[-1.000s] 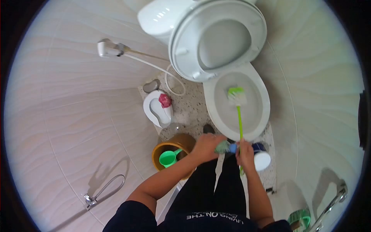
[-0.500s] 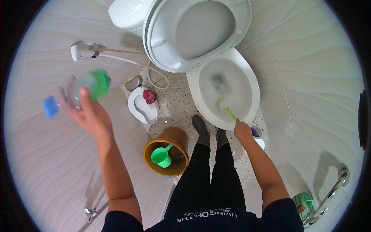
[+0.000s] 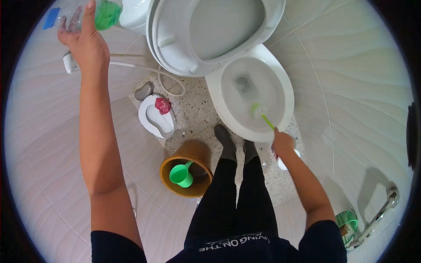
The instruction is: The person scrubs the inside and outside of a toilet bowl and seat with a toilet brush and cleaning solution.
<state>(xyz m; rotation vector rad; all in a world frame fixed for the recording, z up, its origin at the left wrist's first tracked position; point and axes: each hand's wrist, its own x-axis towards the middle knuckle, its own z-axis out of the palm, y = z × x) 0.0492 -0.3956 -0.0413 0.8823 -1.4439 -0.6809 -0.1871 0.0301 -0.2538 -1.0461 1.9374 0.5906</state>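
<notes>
At the top left, my left hand (image 3: 90,44) is closed around a clear plastic bottle (image 3: 107,15) with a blue cap and green liquid at one end. The bottle lies almost sideways, beside the toilet tank. My right hand (image 3: 283,142) grips the green handle of a toilet brush (image 3: 267,121). The brush's white and green head is inside the toilet bowl (image 3: 287,87), against its near inner wall. Above the bowl the seat and lid (image 3: 175,26) stand raised.
A brown bucket (image 3: 193,151) with a green dipper (image 3: 181,176) stands left of my legs. Behind it on the floor is a white bedpan-like basin (image 3: 147,120) with a red cloth (image 3: 163,105). A green basket (image 3: 347,223) and a metal grab bar (image 3: 381,215) are at the right.
My left hand has carried the bottle up and away, from beside the sprayer to beside the tank. My right hand and the toilet brush have shifted slightly right and up.
</notes>
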